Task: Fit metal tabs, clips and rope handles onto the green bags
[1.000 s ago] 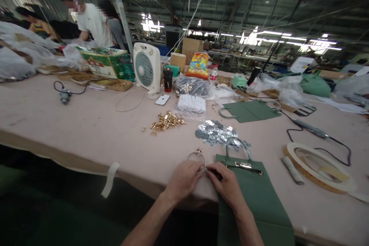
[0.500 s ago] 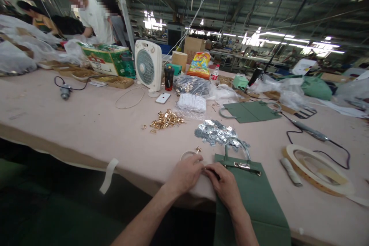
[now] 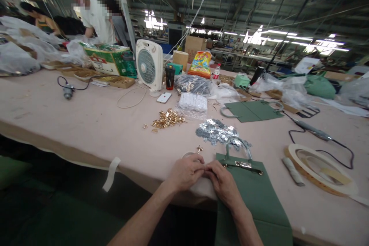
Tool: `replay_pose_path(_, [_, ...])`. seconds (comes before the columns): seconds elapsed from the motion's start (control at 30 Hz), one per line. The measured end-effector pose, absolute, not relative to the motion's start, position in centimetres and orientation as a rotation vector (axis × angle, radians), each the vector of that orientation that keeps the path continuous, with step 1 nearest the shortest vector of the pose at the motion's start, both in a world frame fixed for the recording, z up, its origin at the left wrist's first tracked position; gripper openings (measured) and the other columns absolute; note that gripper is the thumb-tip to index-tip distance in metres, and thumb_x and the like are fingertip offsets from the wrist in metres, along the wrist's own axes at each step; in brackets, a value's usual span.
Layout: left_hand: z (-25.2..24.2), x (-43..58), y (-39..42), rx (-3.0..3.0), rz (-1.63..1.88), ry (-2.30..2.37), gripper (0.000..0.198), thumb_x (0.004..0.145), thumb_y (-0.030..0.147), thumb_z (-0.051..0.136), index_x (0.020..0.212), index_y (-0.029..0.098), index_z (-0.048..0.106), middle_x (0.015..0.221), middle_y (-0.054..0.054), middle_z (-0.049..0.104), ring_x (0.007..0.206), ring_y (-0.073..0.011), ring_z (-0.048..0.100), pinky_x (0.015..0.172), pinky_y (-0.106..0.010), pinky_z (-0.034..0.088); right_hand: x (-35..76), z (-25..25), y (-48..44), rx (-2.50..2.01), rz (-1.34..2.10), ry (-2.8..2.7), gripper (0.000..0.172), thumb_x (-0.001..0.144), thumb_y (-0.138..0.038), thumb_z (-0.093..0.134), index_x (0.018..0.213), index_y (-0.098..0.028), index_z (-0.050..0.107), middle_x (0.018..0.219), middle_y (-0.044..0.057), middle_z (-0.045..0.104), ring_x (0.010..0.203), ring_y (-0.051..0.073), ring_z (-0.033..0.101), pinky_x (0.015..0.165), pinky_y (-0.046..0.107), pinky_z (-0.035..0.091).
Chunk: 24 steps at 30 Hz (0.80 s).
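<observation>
My left hand (image 3: 188,171) and my right hand (image 3: 220,178) meet at the table's front edge, fingertips pinched together. Whatever they hold between them is too small or hidden to make out. Beside my right hand lies a green handbag panel (image 3: 253,196), hanging over the edge, with a handle and a metal clasp (image 3: 243,164) on a strap. A pale ring (image 3: 188,154) shows partly behind my left hand, and a small gold fitting (image 3: 199,148) sits just beyond it. Farther off are a heap of gold fittings (image 3: 168,118) and a pile of silver metal plates (image 3: 215,131).
At the right lie a tape roll (image 3: 291,152), a small grey-green roll (image 3: 292,171) and a corded pen-like tool (image 3: 314,130). Another green panel (image 3: 253,110) is behind the plates. A fan (image 3: 149,63), a phone (image 3: 164,97) and a tumbler (image 3: 170,77) stand or lie farther back. Co-workers (image 3: 99,21) are at far left.
The view has shifted slightly. My hands stay together in nearly the same spot, with my right fingers drawn a little closer over the left fingertips.
</observation>
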<state>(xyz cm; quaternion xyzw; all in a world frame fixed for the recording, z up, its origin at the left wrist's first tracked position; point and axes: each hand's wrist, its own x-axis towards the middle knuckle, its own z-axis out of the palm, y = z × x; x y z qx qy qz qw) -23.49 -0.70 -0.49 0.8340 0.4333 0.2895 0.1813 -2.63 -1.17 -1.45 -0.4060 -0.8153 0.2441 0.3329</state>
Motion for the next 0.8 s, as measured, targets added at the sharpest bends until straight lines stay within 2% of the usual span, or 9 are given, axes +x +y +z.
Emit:
replay_pose_path(0.2, [-0.4, -23.3, -0.7, 2.194, 0.926, 1.247, 0.022, 0.098, 0.022, 0.06, 0.089, 0.027, 0.079, 0.118, 0.001, 0.071, 0.1, -0.0154, 0.07, 0.089, -0.027, 0.056, -2.9, -1.6, -1.6, -0.952, 0.596, -2.196, 0.021, 0.105, -0.019, 0.046, 0.098, -0.025, 0.065, 0.096, 0.006, 0.065, 0.09, 0.022, 0.062, 0.082, 0.034, 0.05])
replay_pose_path(0.4, [-0.8, -25.0, 0.3, 2.366, 0.985, 1.343, 0.023, 0.102, 0.021, 0.054, 0.1, 0.026, 0.076, 0.123, -0.003, 0.07, 0.108, -0.0186, 0.068, 0.094, -0.032, 0.056, -1.3, -2.1, -1.4, -1.107, 0.617, -1.799, 0.017, 0.104, -0.035, 0.055, 0.095, -0.024, 0.064, 0.092, 0.005, 0.065, 0.088, 0.023, 0.063, 0.081, 0.033, 0.05])
replay_pose_path(0.53, [-1.2, -29.7, 2.0, 2.527, 0.879, 1.507, 0.026, 0.099, 0.014, 0.053, 0.101, 0.026, 0.076, 0.124, -0.006, 0.07, 0.109, -0.0211, 0.068, 0.095, -0.036, 0.057, -0.3, -2.7, -1.0, -1.258, 0.776, -1.483, 0.026, 0.099, -0.049, 0.063, 0.1, -0.023, 0.064, 0.079, 0.001, 0.062, 0.074, 0.021, 0.06, 0.069, 0.03, 0.048])
replay_pose_path(0.63, [-1.5, -33.6, 3.2, 2.487, 0.83, 1.688, 0.027, 0.1, 0.017, 0.053, 0.1, 0.027, 0.077, 0.131, -0.006, 0.068, 0.105, -0.0205, 0.07, 0.093, -0.037, 0.059, 0.0, -2.9, -0.8, -1.253, 0.845, -1.327, 0.033, 0.094, -0.054, 0.068, 0.101, -0.022, 0.065, 0.075, 0.0, 0.061, 0.071, 0.02, 0.058, 0.066, 0.029, 0.046])
replay_pose_path(0.73, [-1.6, -35.8, 3.9, 2.483, 0.822, 1.67, 0.032, 0.102, 0.021, 0.049, 0.119, 0.031, 0.074, 0.142, -0.004, 0.064, 0.114, -0.021, 0.068, 0.1, -0.039, 0.059, 0.1, -3.1, -0.7, -1.254, 0.862, -1.26, 0.034, 0.092, -0.054, 0.071, 0.1, -0.021, 0.065, 0.073, -0.001, 0.06, 0.07, 0.019, 0.057, 0.066, 0.029, 0.045])
replay_pose_path(0.8, [-1.4, -36.1, 4.0, 2.49, 0.804, 1.666, 0.044, 0.103, 0.02, 0.047, 0.143, 0.033, 0.059, 0.151, -0.004, 0.058, 0.126, -0.0225, 0.063, 0.106, -0.041, 0.056, 0.2, -3.1, -0.6, -1.259, 0.866, -1.236, 0.035, 0.092, -0.055, 0.071, 0.1, -0.021, 0.065, 0.072, -0.001, 0.06, 0.07, 0.019, 0.056, 0.066, 0.029, 0.044])
